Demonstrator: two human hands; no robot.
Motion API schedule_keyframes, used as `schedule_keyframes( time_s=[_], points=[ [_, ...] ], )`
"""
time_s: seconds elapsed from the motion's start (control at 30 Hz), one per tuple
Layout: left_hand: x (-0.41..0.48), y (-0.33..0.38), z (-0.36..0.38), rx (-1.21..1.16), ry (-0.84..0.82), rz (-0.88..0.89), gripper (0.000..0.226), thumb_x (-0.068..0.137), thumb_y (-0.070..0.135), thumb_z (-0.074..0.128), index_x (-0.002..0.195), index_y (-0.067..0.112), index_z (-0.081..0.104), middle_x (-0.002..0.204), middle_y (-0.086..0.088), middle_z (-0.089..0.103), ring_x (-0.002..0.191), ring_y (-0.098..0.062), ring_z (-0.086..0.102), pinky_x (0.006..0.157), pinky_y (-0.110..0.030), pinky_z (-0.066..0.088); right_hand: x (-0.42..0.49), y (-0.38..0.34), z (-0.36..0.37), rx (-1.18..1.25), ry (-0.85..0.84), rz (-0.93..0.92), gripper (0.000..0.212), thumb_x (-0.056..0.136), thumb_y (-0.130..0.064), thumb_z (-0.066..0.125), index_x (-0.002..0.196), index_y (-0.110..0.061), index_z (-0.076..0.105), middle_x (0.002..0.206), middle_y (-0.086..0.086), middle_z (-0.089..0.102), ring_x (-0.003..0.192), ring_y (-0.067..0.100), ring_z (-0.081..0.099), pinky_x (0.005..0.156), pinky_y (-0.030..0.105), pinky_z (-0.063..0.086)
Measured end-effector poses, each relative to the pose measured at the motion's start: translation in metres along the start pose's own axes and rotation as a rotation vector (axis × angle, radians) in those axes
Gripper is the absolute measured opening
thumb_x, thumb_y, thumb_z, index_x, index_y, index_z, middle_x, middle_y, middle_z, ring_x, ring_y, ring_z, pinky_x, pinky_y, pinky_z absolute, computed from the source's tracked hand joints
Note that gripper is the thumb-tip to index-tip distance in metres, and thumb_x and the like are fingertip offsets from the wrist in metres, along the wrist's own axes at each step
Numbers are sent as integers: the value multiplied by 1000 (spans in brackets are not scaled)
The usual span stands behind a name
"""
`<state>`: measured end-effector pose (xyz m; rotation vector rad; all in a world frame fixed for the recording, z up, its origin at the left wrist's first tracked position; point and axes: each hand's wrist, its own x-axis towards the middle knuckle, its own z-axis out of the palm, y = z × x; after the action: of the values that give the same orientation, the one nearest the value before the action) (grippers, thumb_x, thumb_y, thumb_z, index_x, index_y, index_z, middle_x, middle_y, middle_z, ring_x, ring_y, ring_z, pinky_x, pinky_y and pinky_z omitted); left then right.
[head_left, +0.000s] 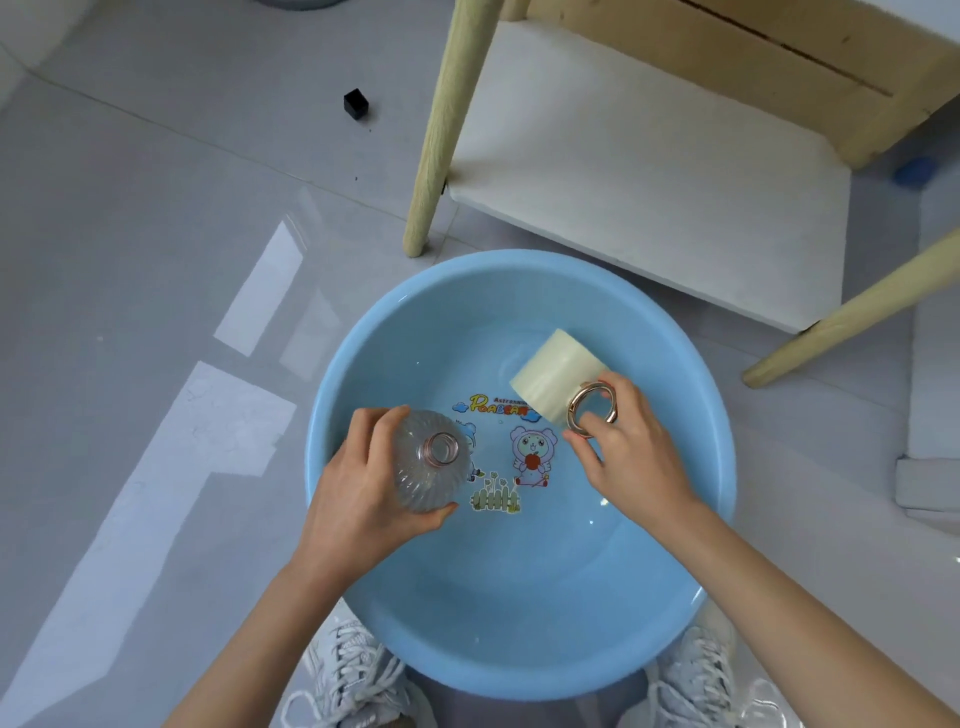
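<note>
Over the blue basin (395, 332) both hands were busy. The left hand (358, 488) was wrapped round a clear ribbed glass bottle (421, 478), held above the left side of the basin with its open mouth facing up. The right hand (634, 457) pinched a cream mug (550, 374) at its gold ring handle (615, 408), and the mug lay tilted over the far right of the shallow water (571, 519), base pointing away. This looked like a rinse in progress. To do it well, the mug probably wanted dipping mouth-first so water got inside, then a swirl and a tip-out. A ring pinched by a few fingers is a thin hold on a wet mug, so a fuller grasp round the body seemed safer. The two pieces were apart, and glass and mug should not be allowed to knock together.
</note>
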<state>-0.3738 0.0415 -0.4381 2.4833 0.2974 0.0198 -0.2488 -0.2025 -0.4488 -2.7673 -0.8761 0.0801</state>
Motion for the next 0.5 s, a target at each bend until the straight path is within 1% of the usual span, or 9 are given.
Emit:
schedule_keyframes(
  time_s=[0.07,0.13,0.23,0.3,0.37,0.43,0.5],
  points=[
    [0,1,0,10,3,-17,100,42,41,91,124,19,39,116,6,41,90,-24,60,68,-25,45,-7,3,-1,-14,-6,39,17,73,-17,81,75,-5,69,110,21,55,90,36,61,62,37,57],
    [-1,0,2,22,-12,-32,100,43,42,90,126,17,39,123,4,44,97,-24,59,72,-28,47,-16,4,-3,-19,-22,80,18,71,-17,82,73,-5,69,107,21,56,87,36,62,58,36,56],
    [-1,-1,5,30,-22,-39,103,45,42,90,130,13,39,135,-2,49,112,-24,55,86,-31,47,-31,-1,-9,-2,-51,143,20,66,-17,85,69,-7,68,102,20,57,81,35,62,55,34,54],
    [-1,0,4,23,-25,-62,101,47,41,90,130,13,41,128,-3,55,111,-25,55,87,-31,46,-41,-6,-11,41,-79,176,20,66,-19,86,66,-10,68,100,17,56,80,33,62,55,31,53],
    [-1,0,3,24,-27,-64,97,47,40,89,128,13,43,119,-3,57,107,-25,56,83,-30,45,-49,-13,-11,124,-119,198,20,70,-26,82,64,-15,67,98,13,56,80,30,63,61,30,52],
    [-1,1,3,25,-26,-57,95,48,40,89,127,14,43,118,-2,57,106,-26,56,82,-31,46,-55,-20,-12,235,-176,242,20,76,-33,74,66,-17,68,98,8,55,83,25,61,72,29,52],
    [-1,2,3,22,-25,-65,95,48,41,89,128,14,44,119,-1,57,107,-25,55,81,-31,46,-56,-23,-14,334,-233,313,20,81,-33,73,69,-17,71,97,2,54,85,16,58,81,24,44]
  ],
)
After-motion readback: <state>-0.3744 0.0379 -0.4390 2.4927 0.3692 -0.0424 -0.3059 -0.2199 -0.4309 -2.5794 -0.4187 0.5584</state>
